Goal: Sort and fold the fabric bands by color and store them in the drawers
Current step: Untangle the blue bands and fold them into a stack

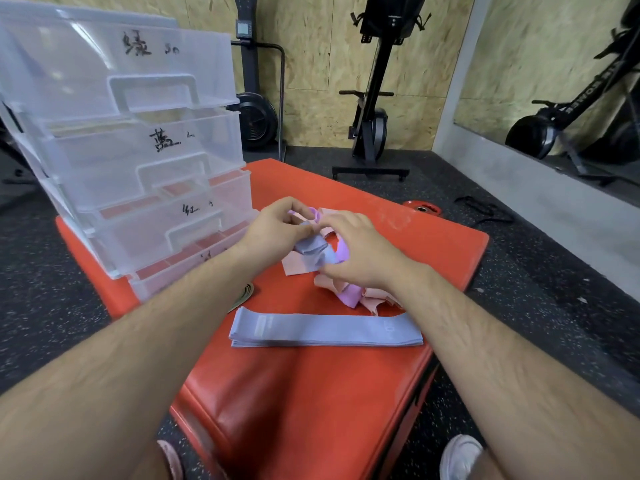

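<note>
The left hand [277,227] and right hand [355,252] both pinch a crumpled blue-grey band [311,255] just above the pink-and-purple pile [350,293] at the middle of the red padded box [294,393]. A flat blue-grey stack [325,329] lies nearer its front edge. The clear drawer unit [138,150] stands along its left edge.

The red padded counter [294,393] has got a clear drawer unit [138,150] on its left, a jumbled pink-purple band pile [349,292], plus a flat blue-grey band stack [325,330].

Bare hairy forearms [138,341], left hand [273,230], right hand [356,251], pale shoes [460,457] at bottom edge.
</note>
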Motion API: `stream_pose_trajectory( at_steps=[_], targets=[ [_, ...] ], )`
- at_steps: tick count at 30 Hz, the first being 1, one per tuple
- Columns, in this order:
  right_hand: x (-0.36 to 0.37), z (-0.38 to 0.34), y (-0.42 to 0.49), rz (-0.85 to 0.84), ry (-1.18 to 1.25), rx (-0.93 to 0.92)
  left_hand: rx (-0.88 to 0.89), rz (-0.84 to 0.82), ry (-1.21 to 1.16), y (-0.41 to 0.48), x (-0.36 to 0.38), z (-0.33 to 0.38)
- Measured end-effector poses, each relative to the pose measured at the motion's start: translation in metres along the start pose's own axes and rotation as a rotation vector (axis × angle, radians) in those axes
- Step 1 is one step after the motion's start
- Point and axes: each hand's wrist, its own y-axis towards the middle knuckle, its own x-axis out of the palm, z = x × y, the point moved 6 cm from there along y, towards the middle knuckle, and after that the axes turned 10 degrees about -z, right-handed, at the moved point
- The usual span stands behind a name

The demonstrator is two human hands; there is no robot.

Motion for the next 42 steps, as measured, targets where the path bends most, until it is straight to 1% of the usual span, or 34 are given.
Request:
stream_pose_trajectory(
  at_steps=[1,2,4,8,11,16,19,21,23,25,30,32,36,42],
  targets=[
    [0.001,-0.006,0.002,0.031,0.075,-0.069,-0.003,0.010,-0.043,0.001,-0.001,0.001],
    [0.000,-0.006,0.005,0.072,0.139,-0.096,-0.010,0.018,-0.084,0.002,-0.002,0.001],
    [-0.004,-0.003,0.007,0.159,0.230,-0.103,-0.015,0.031,-0.150,0.003,-0.003,0.002],
    [-0.009,0.000,0.007,0.229,0.487,-0.096,-0.039,0.043,-0.102,0.002,-0.006,0.007],
    [-0.008,-0.003,0.008,0.212,0.594,-0.100,-0.057,0.048,-0.107,-0.002,-0.008,0.009],
    [-0.004,-0.017,0.010,0.165,0.667,-0.142,-0.046,0.050,-0.047,-0.011,-0.017,0.015],
    [-0.004,-0.015,0.014,0.185,0.625,-0.063,-0.044,0.116,0.058,-0.017,-0.026,0.020],
    [-0.003,-0.013,0.017,0.198,0.583,-0.024,-0.016,0.108,0.044,-0.018,-0.030,0.023],
    [0.000,-0.016,0.020,0.173,0.552,-0.029,0.017,0.037,-0.031,-0.021,-0.030,0.026],
    [0.002,-0.019,0.021,0.151,0.534,-0.046,0.026,-0.001,-0.042,-0.023,-0.032,0.026],
    [0.006,-0.029,0.023,0.134,0.506,-0.083,0.062,0.017,0.121,-0.026,-0.042,0.024],
    [0.007,-0.036,0.024,0.104,0.518,-0.111,0.082,0.044,0.126,-0.030,-0.047,0.025],
    [0.011,-0.039,0.029,0.046,0.531,-0.085,0.123,0.116,0.079,-0.035,-0.063,0.031],
    [0.011,-0.020,0.025,-0.016,0.292,0.008,0.148,0.279,-0.074,-0.050,-0.092,0.039]
  ],
)
